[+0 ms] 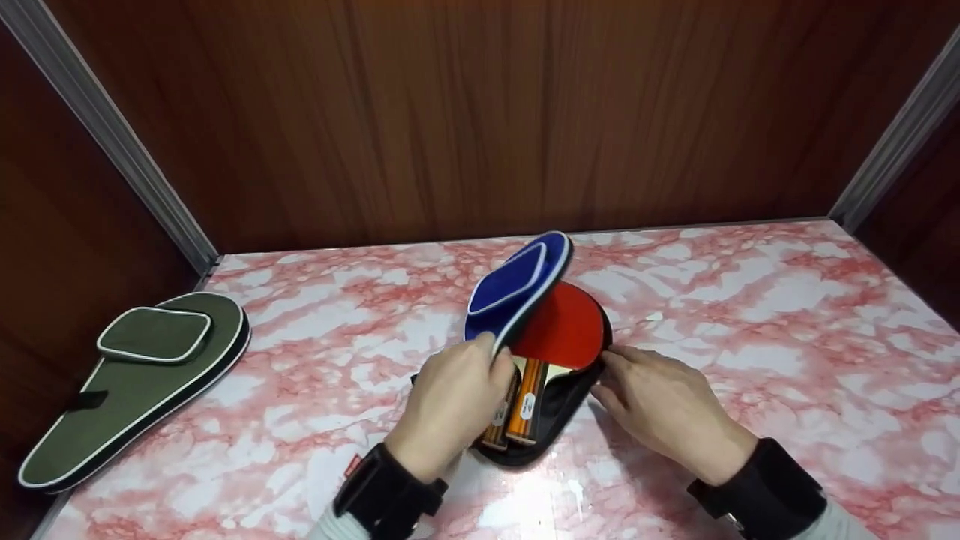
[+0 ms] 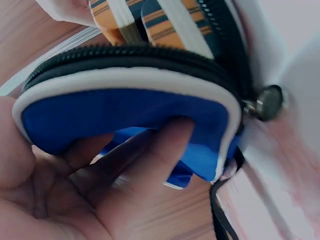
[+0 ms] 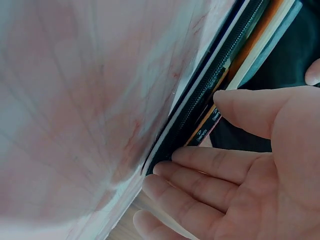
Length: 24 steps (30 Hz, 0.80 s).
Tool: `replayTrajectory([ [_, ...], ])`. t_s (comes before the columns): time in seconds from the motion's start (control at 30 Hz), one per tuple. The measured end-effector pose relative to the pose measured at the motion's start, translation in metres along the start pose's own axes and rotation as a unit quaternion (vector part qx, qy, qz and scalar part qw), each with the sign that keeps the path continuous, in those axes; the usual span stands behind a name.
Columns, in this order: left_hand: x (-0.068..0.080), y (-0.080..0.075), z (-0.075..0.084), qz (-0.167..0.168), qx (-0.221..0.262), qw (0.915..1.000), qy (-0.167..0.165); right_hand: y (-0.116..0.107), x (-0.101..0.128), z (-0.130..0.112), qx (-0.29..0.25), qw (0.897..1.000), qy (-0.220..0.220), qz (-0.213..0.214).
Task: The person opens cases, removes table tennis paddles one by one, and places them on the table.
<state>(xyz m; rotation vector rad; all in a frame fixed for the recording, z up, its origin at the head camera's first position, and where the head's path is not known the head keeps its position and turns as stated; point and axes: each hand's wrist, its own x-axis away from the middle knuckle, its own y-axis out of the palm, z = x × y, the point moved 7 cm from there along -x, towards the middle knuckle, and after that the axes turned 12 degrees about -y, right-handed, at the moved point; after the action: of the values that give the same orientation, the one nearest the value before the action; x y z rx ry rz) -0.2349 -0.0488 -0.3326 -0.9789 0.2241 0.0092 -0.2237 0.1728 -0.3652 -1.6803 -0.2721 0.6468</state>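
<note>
A blue paddle case (image 1: 517,281) lies at the table's middle with its lid raised. My left hand (image 1: 495,358) pinches the lid's white-piped edge (image 2: 125,80), thumb on one side and fingers (image 2: 165,145) under the blue fabric. Inside the black lower half (image 1: 551,420) lie a red-faced paddle (image 1: 566,322) and two orange handles (image 1: 525,401). My right hand (image 1: 607,367) rests at the case's right rim, its straight fingers (image 3: 200,170) and thumb touching the zipper edge (image 3: 200,100). The metal zipper pull (image 2: 267,102) hangs at the lid's end.
A green paddle case (image 1: 142,375), zipped shut, lies at the table's left edge. The pink marbled tabletop (image 1: 750,315) is walled by brown wood panels (image 1: 480,112) behind and on both sides.
</note>
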Motion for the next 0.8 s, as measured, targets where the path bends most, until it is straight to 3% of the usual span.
replayTrajectory([
  [0.17,0.0,-0.008,-0.017,-0.024,0.057,0.9976,-0.032,0.002,-0.003,-0.001,-0.004,1.0,-0.004,-0.005],
  [0.3,0.001,-0.012,-0.025,-0.027,0.072,0.996,-0.046,0.003,-0.005,-0.001,0.001,1.0,-0.013,0.001],
  [0.8,0.007,-0.035,-0.046,0.048,0.011,0.9975,-0.05,0.004,-0.024,0.002,0.009,0.998,-0.047,-0.027],
])
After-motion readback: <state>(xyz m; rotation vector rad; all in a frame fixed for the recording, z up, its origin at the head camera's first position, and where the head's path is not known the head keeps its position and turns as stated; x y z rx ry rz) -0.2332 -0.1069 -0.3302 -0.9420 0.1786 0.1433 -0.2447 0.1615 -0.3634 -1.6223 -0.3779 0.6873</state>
